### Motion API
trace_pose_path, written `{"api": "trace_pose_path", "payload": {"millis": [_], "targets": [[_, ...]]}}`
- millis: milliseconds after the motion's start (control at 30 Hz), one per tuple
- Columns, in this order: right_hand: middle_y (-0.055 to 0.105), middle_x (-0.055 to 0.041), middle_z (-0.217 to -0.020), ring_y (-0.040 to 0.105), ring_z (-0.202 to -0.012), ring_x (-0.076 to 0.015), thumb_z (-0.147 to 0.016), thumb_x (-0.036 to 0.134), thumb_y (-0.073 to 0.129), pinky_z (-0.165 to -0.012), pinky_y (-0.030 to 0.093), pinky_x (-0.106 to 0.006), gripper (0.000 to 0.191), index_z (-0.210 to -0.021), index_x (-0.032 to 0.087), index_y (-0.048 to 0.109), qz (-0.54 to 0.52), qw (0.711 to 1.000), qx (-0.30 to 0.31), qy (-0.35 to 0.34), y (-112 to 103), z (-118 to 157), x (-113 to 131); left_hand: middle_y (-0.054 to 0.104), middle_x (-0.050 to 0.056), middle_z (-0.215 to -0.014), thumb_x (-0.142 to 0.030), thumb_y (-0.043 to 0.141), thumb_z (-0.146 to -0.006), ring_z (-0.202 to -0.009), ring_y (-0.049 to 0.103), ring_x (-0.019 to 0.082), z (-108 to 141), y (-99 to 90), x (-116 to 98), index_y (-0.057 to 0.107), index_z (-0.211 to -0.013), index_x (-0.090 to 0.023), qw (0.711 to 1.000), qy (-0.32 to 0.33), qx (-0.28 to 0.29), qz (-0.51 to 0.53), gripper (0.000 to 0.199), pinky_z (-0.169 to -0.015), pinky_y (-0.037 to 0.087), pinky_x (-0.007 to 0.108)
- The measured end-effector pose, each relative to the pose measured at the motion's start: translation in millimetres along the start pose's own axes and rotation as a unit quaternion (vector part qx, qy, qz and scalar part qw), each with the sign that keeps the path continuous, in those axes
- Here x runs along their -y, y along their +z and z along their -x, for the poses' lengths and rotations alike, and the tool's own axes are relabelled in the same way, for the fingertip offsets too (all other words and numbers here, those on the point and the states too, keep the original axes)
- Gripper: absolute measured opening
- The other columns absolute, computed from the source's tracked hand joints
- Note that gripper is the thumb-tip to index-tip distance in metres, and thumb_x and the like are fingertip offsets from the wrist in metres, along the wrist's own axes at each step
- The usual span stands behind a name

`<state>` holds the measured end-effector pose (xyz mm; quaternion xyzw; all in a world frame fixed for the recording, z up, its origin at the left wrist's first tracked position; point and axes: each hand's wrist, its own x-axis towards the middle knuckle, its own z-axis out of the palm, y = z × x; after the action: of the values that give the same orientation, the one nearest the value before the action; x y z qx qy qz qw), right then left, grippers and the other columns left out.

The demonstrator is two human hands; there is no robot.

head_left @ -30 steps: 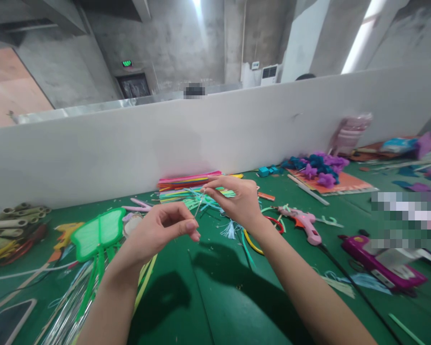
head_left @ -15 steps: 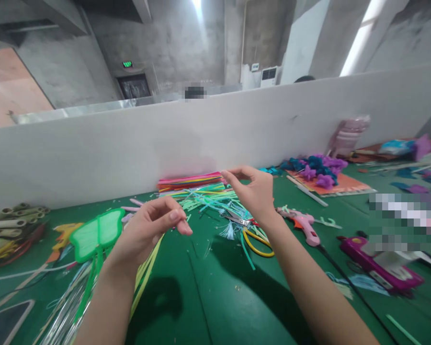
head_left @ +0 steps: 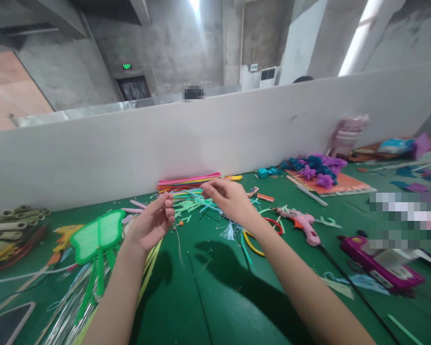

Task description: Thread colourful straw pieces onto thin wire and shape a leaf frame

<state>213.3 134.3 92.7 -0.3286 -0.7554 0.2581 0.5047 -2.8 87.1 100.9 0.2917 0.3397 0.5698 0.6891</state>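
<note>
My left hand point(head_left: 151, 224) is raised over the table with its thumb and fingertips pinched. Opposite it, my right hand point(head_left: 230, 200) is also closed in a pinch. A fine pale thread point(head_left: 187, 188) seems to run between the two sets of fingertips; it is very thin and partly lost against the background. Below my left fingers lies a small orange bead point(head_left: 181, 223). Behind the hands is a stack of coloured pipe cleaners point(head_left: 190, 180), with cut green pieces point(head_left: 188, 207) scattered before it. Scissors with yellow and red handles point(head_left: 253, 243) lie partly hidden under my right wrist.
A green butterfly-shaped piece point(head_left: 98, 235) and a yellow glue gun point(head_left: 66, 239) lie at left, near a phone point(head_left: 10, 326). At right are a pink glue gun point(head_left: 305, 225), a magenta device point(head_left: 380, 268) and purple flowers point(head_left: 325, 179). A white partition point(head_left: 111, 158) stands behind.
My right hand has moved left and slightly down, closer to my left hand. My left hand has turned and risen a little, its fingers now pinched. The orange bead has come into view.
</note>
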Motion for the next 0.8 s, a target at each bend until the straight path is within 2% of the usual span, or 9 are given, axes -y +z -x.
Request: {"api": "trace_pose_path", "payload": {"millis": [200,333,433,567,633,733,800], "targets": [[0.073,-0.0021,-0.069,0.069,-0.062,-0.0133,-0.092,0.031,0.059,-0.059,0.051,-0.025,0.022,-0.077,0.018,0.068,-0.059,0.997,0.02,0.042,6.6,2.6,4.7,0.062,-0.006,-0.063,-0.012,0.06,-0.094,-0.05,0.063,0.005,-3.1,-2.6,-1.8,0.06,-0.089,-0.015,0.999,0.006,-0.026,0.036,0.005,-0.052,0.057,0.015],[0.075,-0.0039,-0.073,0.07,-0.067,-0.0144,-0.094,0.033,0.057,-0.061,0.052,-0.025,0.025,-0.078,0.017,0.069,-0.077,0.988,0.1,0.091,7.7,4.4,6.6,0.061,-0.006,-0.063,-0.01,0.054,-0.096,-0.049,0.062,0.005,-4.7,-5.1,-4.1,0.059,-0.088,-0.015,0.997,0.026,-0.028,0.063,0.011,-0.051,0.056,0.016],[0.077,-0.0041,-0.083,0.07,-0.075,-0.0149,-0.092,0.035,0.061,-0.067,0.051,-0.026,0.022,-0.085,0.018,0.073,-0.047,0.984,0.153,0.077,14.8,9.0,11.1,0.061,-0.007,-0.062,-0.011,0.048,-0.1,-0.049,0.061,0.005,-6.9,-6.1,-3.7,0.06,-0.088,-0.015,0.995,0.057,-0.031,0.08,0.016,-0.052,0.056,0.016],[0.077,-0.0044,-0.091,0.07,-0.082,-0.0165,-0.087,0.038,0.069,-0.073,0.05,-0.027,0.023,-0.098,0.019,0.074,0.011,0.987,0.157,0.016,33.0,18.3,17.7,0.062,-0.007,-0.062,-0.015,0.043,-0.103,-0.049,0.061,0.004,-7.9,-2.3,-0.4,0.061,-0.089,-0.014,0.991,0.095,-0.036,0.09,0.023,-0.054,0.056,0.016],[0.077,-0.0042,-0.091,0.07,-0.081,-0.0163,-0.088,0.031,0.068,-0.074,0.049,-0.027,0.019,-0.1,0.019,0.074,0.024,0.988,0.153,-0.001,40.3,21.1,19.0,0.061,-0.007,-0.061,-0.016,0.041,-0.104,-0.049,0.061,0.004,-6.7,1.5,1.0,0.062,-0.088,-0.014,0.99,0.106,-0.038,0.091,0.026,-0.055,0.056,0.016],[0.077,-0.0016,-0.082,0.068,-0.07,-0.0134,-0.089,0.022,0.065,-0.069,0.047,-0.025,0.014,-0.098,0.019,0.074,0.03,0.991,0.128,0.009,43.5,21.7,18.9,0.06,-0.007,-0.06,-0.019,0.042,-0.104,-0.048,0.059,0.004,-4.0,6.9,2.5,0.062,-0.086,-0.014,0.989,0.116,-0.038,0.087,0.027,-0.056,0.056,0.018],[0.075,-0.0006,-0.076,0.064,-0.062,-0.0122,-0.089,0.023,0.066,-0.065,0.045,-0.024,0.012,-0.096,0.019,0.075,0.049,0.993,0.104,0.024,42.0,20.9,19.0,0.059,-0.007,-0.061,-0.019,0.046,-0.103,-0.048,0.058,0.005,-2.4,9.4,3.6,0.063,-0.086,-0.013,0.988,0.123,-0.035,0.084,0.025,-0.057,0.057,0.02]]}}
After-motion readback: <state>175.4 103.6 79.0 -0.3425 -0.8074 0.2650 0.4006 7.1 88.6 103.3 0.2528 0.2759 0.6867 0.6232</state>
